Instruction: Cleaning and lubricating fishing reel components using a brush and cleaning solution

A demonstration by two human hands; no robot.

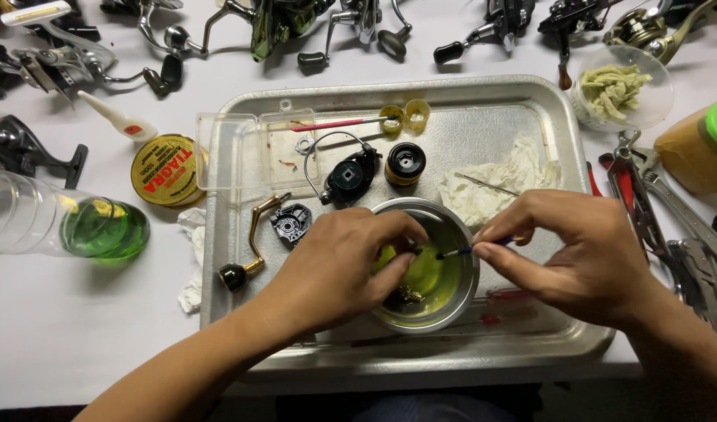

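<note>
The left hand (339, 266) hung over the round steel bowl of yellow-green liquid (461, 258), its fingers (401, 234) curled narrow and pinched on a small dark part (414, 249) that was mostly hidden by them. The right hand (585, 254) faced it from the other side, thumb and forefinger closed on a thin blue-handled brush (472, 249) whose tip pointed at the left fingertips, just above the liquid. Beyond the knuckles, on the dented silver metal tray (546, 105), lay a black reel body with a wire bail (349, 176), a black-and-gold spool (405, 163) and a crumpled white cloth (495, 187). Beside the left wrist rested a gold crank handle with a black knob (249, 250).
</note>
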